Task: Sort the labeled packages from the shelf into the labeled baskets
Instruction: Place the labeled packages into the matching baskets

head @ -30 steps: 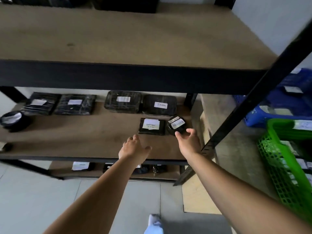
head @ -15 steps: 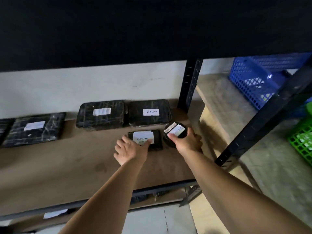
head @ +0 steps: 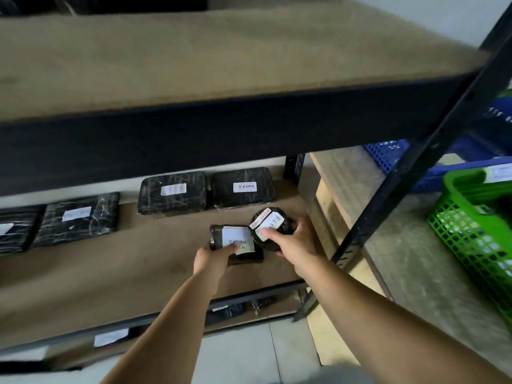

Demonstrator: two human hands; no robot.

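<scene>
My left hand (head: 212, 259) grips a small flat black package (head: 221, 236) with a white label, lifted slightly over the middle shelf board (head: 110, 275). My right hand (head: 295, 245) holds a round black package (head: 282, 227) whose white label reads "RET…", my thumb pressing on the label. Behind them lie two black wrapped boxes, one with a blurred label (head: 172, 193) and one labelled "Return" (head: 243, 187). Further left rest two more flat black packages, the nearer one (head: 77, 218) with a white label. A green basket (head: 476, 231) and a blue basket (head: 388, 156) stand at the right.
The upper shelf board (head: 221, 59) and its dark front beam hang over the packages. A black diagonal upright (head: 410, 173) crosses between the shelf and the baskets. More labelled packages (head: 110, 337) sit on the bottom shelf. A concrete ledge (head: 415, 261) carries the baskets.
Both hands have closed around their packages and raised them off the shelf toward me. The view has tilted back up, showing the upper shelf again.
</scene>
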